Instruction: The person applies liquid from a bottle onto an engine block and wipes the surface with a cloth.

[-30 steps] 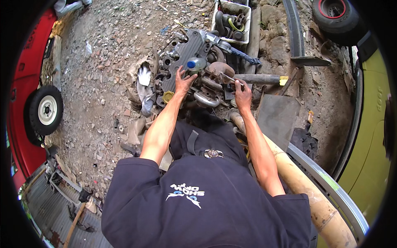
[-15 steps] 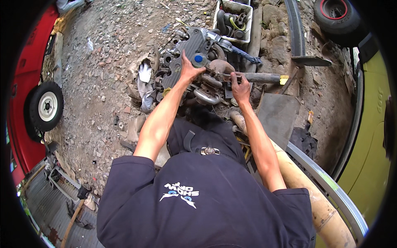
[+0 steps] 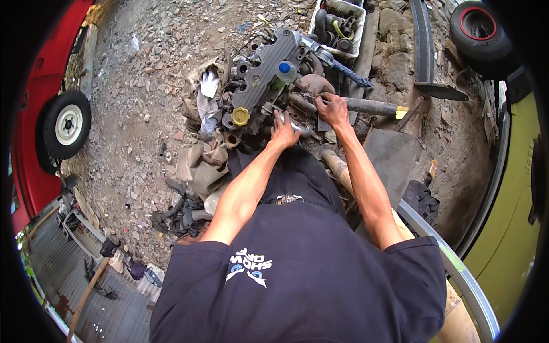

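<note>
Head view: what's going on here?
A person has both hands at an engine on the ground. The left hand, fingers extended, lies against metal parts at its near side. The right hand, fingers curled, is beside a rusty housing; whether it grips anything is hidden. A blue-capped bottle sits by the ridged cover, and a crate of parts lies beyond.

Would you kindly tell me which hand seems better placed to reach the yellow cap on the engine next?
Probably the left hand: it is nearer the yellow cap. The right hand is farther off, near the rounded brown part, with its fingers curled.
</note>
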Action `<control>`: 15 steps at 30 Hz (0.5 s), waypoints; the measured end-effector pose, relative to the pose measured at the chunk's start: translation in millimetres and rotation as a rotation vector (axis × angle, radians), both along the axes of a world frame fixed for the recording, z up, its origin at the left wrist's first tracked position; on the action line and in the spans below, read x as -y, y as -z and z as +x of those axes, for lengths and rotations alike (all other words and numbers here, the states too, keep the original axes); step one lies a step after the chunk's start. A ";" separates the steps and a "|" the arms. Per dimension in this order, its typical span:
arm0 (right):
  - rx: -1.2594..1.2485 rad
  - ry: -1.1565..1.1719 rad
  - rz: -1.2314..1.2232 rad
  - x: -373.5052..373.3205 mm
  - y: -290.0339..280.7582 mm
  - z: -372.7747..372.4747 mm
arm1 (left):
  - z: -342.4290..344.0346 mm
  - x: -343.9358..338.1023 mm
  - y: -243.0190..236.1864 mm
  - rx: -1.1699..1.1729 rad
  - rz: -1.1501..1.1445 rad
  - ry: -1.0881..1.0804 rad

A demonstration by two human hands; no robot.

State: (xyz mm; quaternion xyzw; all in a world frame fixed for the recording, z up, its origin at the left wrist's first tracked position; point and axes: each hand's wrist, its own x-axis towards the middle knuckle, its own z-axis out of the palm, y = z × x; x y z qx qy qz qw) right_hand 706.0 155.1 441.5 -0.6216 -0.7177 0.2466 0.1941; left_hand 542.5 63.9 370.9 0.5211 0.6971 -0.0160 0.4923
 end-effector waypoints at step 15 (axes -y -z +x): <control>-0.158 -0.186 0.177 -0.4 43.6 10.7 | 1.0 -6.8 -42.9 -0.158 0.227 -0.041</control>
